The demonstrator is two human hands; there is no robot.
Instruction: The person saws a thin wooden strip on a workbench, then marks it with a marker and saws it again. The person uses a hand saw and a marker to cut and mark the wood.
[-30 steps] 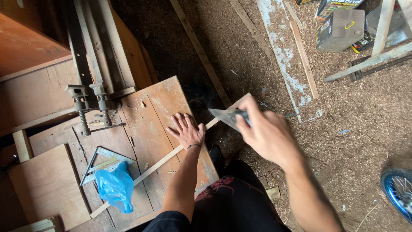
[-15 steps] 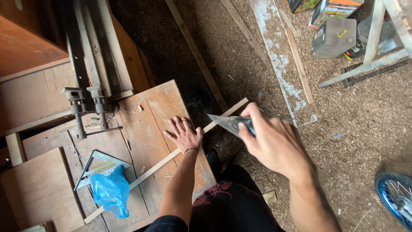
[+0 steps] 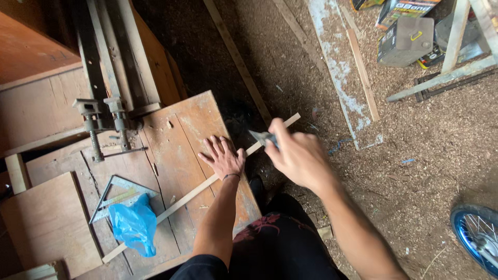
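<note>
Strip [image 3: 202, 187] pinned flat on surface [image 3: 171, 135] by spread left hand [image 3: 224, 156]; blade [image 3: 262, 138] clamped in right hand [image 3: 298, 155]. Cut best directed away from fingers.

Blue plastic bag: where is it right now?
Head view, lower left: the blue plastic bag lies on the wooden bench, against the metal square, beside the thin wooden strip.

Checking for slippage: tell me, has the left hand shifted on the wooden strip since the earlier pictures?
No. The left hand presses the wooden strip at the same spot on the plywood board, as before.

Wooden bench [image 3: 176, 135] carries strip [image 3: 181, 199], square [image 3: 116, 194], bag [image 3: 135, 225].
</note>
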